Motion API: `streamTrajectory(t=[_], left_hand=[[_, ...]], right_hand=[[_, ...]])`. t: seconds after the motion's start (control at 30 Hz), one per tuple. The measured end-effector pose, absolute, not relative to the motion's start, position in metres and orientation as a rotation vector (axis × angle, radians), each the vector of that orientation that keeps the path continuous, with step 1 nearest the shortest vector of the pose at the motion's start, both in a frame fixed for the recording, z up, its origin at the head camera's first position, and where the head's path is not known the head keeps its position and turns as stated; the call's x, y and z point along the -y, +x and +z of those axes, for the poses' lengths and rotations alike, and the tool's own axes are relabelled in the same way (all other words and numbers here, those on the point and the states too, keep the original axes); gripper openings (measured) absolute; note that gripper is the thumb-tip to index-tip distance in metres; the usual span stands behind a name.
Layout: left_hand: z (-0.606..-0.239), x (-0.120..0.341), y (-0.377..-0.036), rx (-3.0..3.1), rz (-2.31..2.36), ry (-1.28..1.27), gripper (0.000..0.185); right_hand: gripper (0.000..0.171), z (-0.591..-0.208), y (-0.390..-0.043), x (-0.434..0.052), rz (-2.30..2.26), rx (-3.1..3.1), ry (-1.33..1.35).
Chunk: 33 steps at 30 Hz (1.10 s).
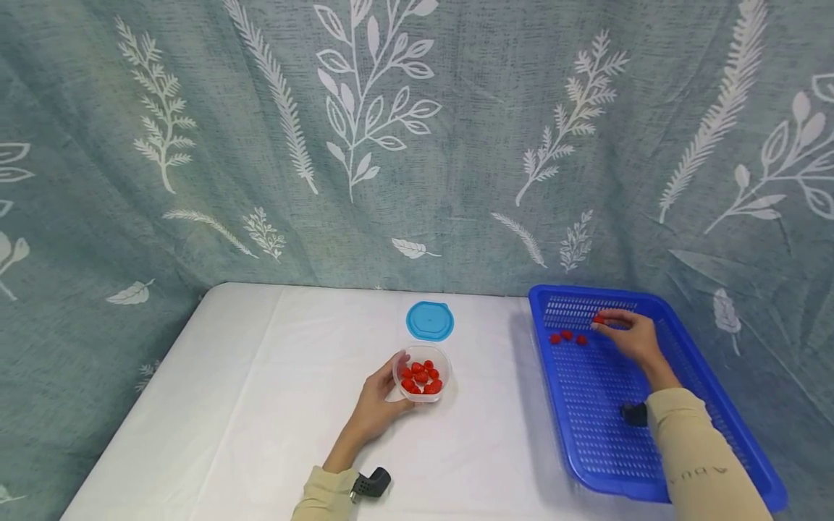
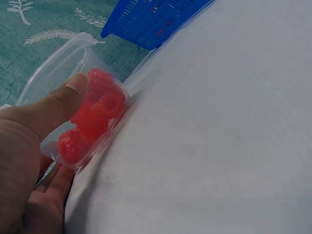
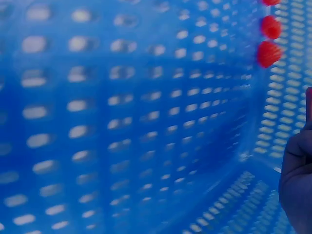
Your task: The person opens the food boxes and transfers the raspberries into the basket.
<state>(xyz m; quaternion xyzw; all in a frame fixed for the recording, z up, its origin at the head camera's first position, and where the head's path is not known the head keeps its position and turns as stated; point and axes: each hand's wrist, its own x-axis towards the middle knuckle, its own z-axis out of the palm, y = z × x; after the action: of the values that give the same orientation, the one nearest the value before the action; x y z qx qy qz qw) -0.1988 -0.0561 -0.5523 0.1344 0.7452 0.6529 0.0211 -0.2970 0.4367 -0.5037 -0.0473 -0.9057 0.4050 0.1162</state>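
Observation:
My left hand (image 1: 380,401) grips a small clear plastic tub (image 2: 58,63) round its side, thumb on the wall near me. Inside lie several red raspberries (image 1: 422,377), seen through the wall in the left wrist view. Over the far part of a blue perforated basket (image 1: 565,427), my right hand (image 1: 630,336) pinches one raspberry (image 1: 599,318) between thumb and fingers. Just left of those fingertips, 3 more raspberries (image 1: 567,335) lie in a loose group on the basket floor. Only part of the right hand shows at the edge of the right wrist view.
A round blue lid (image 1: 430,321) lies on the white table (image 1: 260,391) behind the tub. The basket stands at the table's right side, its raised rim around the right hand. A green patterned cloth (image 1: 391,239) hangs behind the table.

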Motion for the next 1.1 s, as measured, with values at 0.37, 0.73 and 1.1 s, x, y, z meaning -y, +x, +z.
streamTrajectory(t=[0.37, 0.73, 1.1], left_hand=[[-0.58, 0.053, -0.207, -2.341, 1.992, 0.428, 0.088], [-0.555, 0.056, -0.2, -2.315, 2.026, 0.413, 0.085], [-0.556, 0.057, -0.203, -2.317, 2.017, 0.426, 0.085]], right_hand=[[0.047, -0.534, -0.291, -0.449, 1.293, 2.745, -0.227], [0.044, -0.535, -0.298, -0.447, 1.209, 2.799, -0.219], [0.046, -0.534, -0.3, -0.447, 1.237, 2.808, -0.197]])
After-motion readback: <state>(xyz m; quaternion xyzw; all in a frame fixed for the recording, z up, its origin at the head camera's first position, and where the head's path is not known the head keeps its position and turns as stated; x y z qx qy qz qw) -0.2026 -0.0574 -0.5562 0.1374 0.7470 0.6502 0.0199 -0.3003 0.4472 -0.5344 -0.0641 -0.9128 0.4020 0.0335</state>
